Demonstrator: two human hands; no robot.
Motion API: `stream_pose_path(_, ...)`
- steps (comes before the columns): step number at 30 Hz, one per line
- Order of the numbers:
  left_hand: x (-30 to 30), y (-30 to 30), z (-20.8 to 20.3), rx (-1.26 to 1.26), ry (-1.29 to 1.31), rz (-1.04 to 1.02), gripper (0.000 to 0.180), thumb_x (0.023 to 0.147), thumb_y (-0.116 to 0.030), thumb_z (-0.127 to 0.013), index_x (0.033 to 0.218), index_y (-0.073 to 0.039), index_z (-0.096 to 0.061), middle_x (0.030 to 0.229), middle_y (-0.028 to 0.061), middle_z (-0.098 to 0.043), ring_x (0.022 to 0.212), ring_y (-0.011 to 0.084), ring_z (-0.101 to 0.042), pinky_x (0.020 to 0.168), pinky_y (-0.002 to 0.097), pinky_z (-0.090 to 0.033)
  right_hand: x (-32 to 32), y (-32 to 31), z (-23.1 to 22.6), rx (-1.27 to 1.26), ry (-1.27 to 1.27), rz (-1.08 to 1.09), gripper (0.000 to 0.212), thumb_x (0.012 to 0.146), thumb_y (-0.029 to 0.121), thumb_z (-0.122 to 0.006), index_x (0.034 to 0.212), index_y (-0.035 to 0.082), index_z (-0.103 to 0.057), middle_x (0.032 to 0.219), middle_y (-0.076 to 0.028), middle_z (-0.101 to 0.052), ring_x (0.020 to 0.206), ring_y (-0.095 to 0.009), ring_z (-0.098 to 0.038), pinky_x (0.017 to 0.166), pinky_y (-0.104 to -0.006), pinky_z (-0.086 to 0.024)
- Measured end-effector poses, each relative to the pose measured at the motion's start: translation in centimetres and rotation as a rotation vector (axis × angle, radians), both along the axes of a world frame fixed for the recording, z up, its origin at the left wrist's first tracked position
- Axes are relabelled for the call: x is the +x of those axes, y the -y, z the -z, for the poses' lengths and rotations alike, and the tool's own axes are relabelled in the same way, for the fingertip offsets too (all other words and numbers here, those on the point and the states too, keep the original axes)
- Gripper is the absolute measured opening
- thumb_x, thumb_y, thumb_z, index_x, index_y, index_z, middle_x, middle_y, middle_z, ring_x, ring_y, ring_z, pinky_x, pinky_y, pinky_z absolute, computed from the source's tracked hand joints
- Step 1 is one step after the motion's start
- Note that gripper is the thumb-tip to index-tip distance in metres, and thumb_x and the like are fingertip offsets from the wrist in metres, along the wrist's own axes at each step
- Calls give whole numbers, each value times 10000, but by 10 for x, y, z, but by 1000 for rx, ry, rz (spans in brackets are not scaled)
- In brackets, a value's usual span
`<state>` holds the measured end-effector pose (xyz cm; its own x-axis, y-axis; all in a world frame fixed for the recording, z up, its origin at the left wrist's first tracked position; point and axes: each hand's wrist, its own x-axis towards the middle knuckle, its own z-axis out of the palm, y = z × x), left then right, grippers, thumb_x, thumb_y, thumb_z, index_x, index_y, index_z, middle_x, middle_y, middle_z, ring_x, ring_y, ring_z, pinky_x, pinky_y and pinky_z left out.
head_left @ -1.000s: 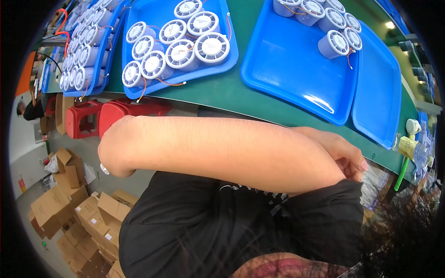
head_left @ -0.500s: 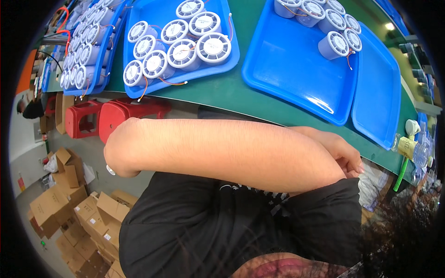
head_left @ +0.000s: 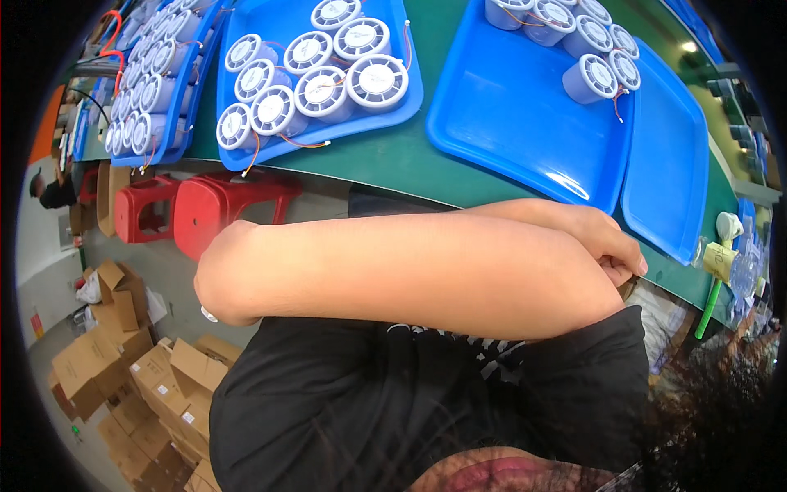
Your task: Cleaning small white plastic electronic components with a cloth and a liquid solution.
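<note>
My arms are crossed in front of my black shirt. My right forearm runs across to the left, and my right hand [head_left: 234, 275] hangs there bent at the wrist, left of my body. Its fingers are hidden behind the wrist; a small white thing [head_left: 209, 314] shows at its lower edge. My left hand [head_left: 611, 242] comes out beyond the right forearm on the right, by the table's near edge. Its fingers are curled in, and whatever lies inside them is hidden. Nearest to it is a blue tray [head_left: 525, 123] with several white round fan-like units [head_left: 590, 78] with wires at its far end.
Another blue tray [head_left: 328, 135] holds more such units, with a fuller tray [head_left: 176, 152] left of it. A second blue tray [head_left: 668, 189] lies at right, near a green-handled tool [head_left: 708, 307] and a clear bottle [head_left: 744, 275]. Red stools [head_left: 201, 209] and cardboard boxes [head_left: 156, 381] stand on the floor.
My left hand has moved a little up and to the right, showing more of its forearm. The right hand has shifted slightly to the right and down.
</note>
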<state>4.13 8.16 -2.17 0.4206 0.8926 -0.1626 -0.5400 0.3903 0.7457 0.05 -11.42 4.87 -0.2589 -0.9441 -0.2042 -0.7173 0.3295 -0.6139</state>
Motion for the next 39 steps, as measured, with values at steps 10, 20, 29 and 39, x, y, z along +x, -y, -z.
stream_pose_path(10, -3, 2, -14, -122, -98, -177, 381, 947, -350, -511, 689, -81, -591, 649, -14, -545, 594, 82, -482, 578, 255, -374, -3, -8, -5, 15, -41, 14, 304, 754, 73, -650, 1051, 58, -712, 1008, -111, -702, 910, -281, -678, 673, -428, -543)
stream_pose_path(20, -8, 10, -24, -251, -197, -360, 332, 942, -334, -526, 757, -77, -625, 710, -7, -598, 644, 88, -523, 618, 257, -409, 0, -18, 7, 42, -34, 52, 355, 800, 174, -650, 1145, 108, -694, 1146, -81, -682, 1035, -253, -656, 784, -420, -528)
stream_pose_path(29, -11, -2, -27, -368, -206, -358, 288, 934, -329, -553, 845, -70, -642, 801, 9, -645, 711, 115, -574, 682, 266, -453, 4, -45, 3, -29, -107, 82, 305, 822, 182, -632, 1100, 79, -702, 1097, -98, -694, 1024, -261, -660, 771, -421, -537)
stream_pose_path(39, -30, -90, 10, -447, 148, -284, 257, 925, -320, -562, 872, -81, -642, 802, 13, -656, 709, 150, -598, 675, 278, -463, 4, -53, 12, -33, -129, 78, 307, 803, 164, -645, 1091, 73, -703, 1077, -102, -699, 974, -275, -676, 736, -416, -543)
